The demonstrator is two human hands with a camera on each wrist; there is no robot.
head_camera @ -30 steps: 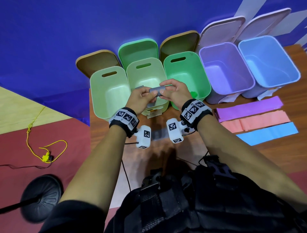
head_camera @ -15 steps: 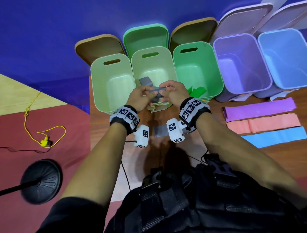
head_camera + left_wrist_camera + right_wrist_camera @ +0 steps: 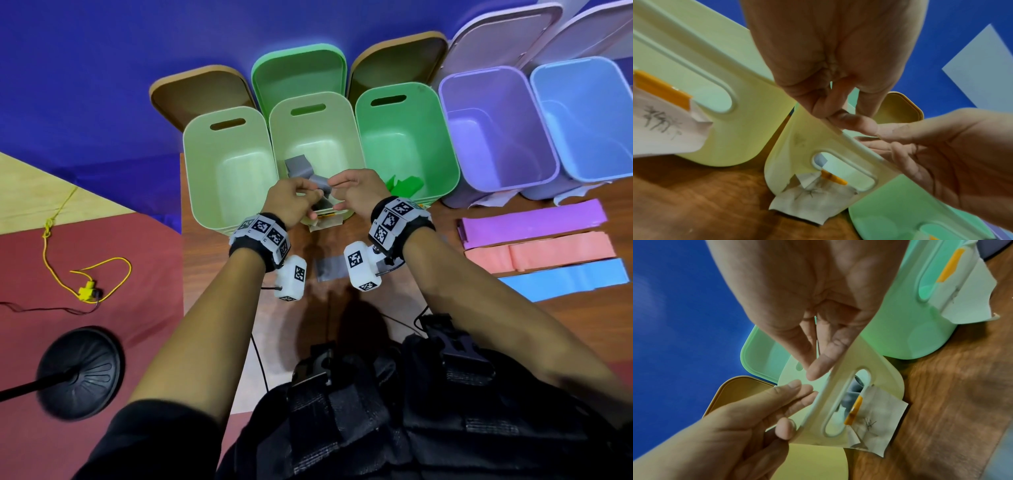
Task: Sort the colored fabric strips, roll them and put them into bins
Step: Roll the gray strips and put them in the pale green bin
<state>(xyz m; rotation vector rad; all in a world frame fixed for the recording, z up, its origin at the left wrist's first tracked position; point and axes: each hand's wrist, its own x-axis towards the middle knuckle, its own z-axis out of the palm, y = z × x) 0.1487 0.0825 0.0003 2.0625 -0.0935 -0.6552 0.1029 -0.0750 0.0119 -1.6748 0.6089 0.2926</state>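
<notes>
Since half a second earlier, the grey fabric strip (image 3: 310, 174) had dropped out of both hands and was sitting loose and partly unrolled inside the middle pale yellow-green plastic bin (image 3: 313, 109), just beyond the fingertips; before that it was pinched between them. Both hands hovered over the near rim of that bin. The left hand (image 3: 291, 202) had its fingers loosely curled with nothing in them, and the right hand (image 3: 358, 192) looked much the same, thumb and fingers close together but holding nothing as far as I could see. From the right wrist view the grey fabric showed through the bin's handle slot (image 3: 853, 391), below the fingers. Another grey fabric strip (image 3: 330, 269) lay flat on the wooden table (image 3: 342, 308), back toward the wrists. Right of the right hand, the brighter green plastic bin (image 3: 407, 102) had a green fabric piece (image 3: 406, 186) in it. Further right sat the purple fabric strip (image 3: 531, 224), pink fabric strip (image 3: 544, 251) and blue fabric strip (image 3: 565, 279), side by side on the table.
</notes>
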